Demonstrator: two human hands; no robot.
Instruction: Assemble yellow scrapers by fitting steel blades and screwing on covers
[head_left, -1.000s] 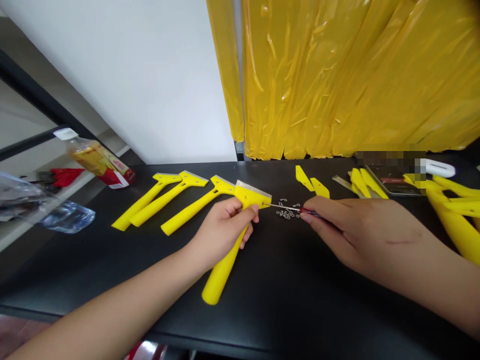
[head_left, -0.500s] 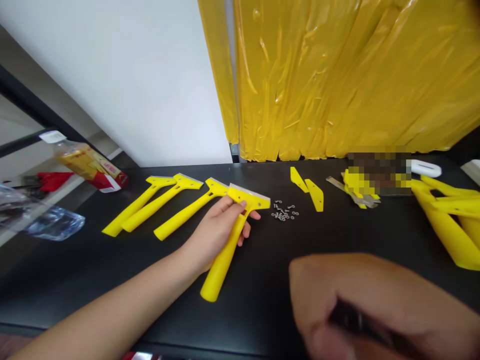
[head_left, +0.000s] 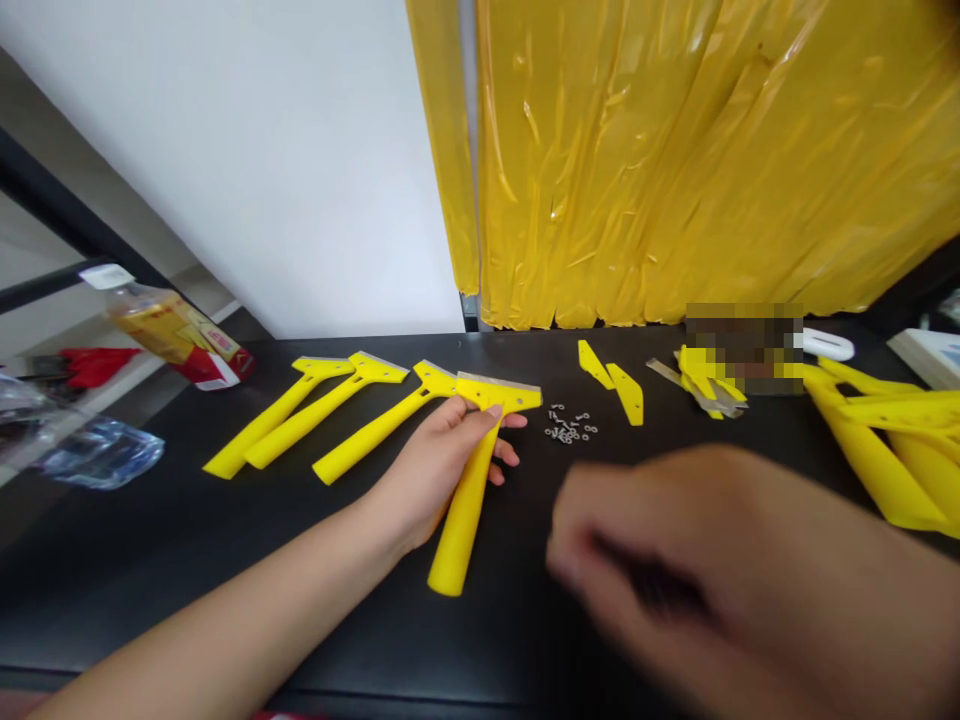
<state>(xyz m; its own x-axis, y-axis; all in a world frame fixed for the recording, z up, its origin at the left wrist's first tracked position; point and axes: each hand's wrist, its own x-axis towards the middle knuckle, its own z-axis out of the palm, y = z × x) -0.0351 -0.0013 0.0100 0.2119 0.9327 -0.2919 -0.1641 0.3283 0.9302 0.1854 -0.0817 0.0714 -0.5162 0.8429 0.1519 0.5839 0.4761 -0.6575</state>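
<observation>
My left hand (head_left: 457, 445) grips a yellow scraper (head_left: 466, 505) near its neck, thumb on top, with the wide head and its thin metal blade pointing away from me. To its left lie three similar scrapers, among them a near one (head_left: 375, 432), a middle one (head_left: 304, 423) and a far-left one (head_left: 255, 430). Large and blurred in the right foreground, my right hand (head_left: 697, 540) is closed with curled fingers. A dark patch shows inside it, and I cannot make out what it holds. Small screws and nuts (head_left: 570, 430) lie right of the held scraper's head.
Two yellow plates (head_left: 627, 393) lie behind the screws. Further right are a pile of blades and yellow pieces (head_left: 712, 385), partly pixelated, and several yellow handles (head_left: 877, 450). A drink bottle (head_left: 180, 335) and a clear plastic item (head_left: 105, 445) stand left on the black table (head_left: 360, 580).
My right hand has moved up and left, closer to the held scraper. The scraper's handle end has swung to the right in my left hand.
</observation>
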